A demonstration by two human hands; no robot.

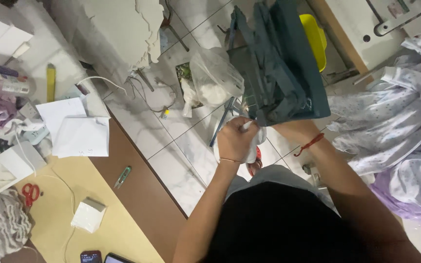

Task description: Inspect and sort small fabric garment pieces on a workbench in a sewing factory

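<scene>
Head view: we see the left hand (235, 141) with fingers (247, 127) closed on a white cloth (258, 141), the right hand hidden behind dark teal fabric (281, 68) just above them, its grip indiscernible.

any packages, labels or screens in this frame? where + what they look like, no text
Clear plastic bag: on the tiled floor, top centre, crumpled, white stuff inside.
Two phones: bottom edge of the yellow tabletop, dark screens, one red-edged.
White box: small, squarish, on the yellow tabletop.
Open white box: left edge, square, pale lining.
Plastic bottle: upper left, lying down, clear with a coloured label.
White paper sheets: left of centre, stacked.
</scene>
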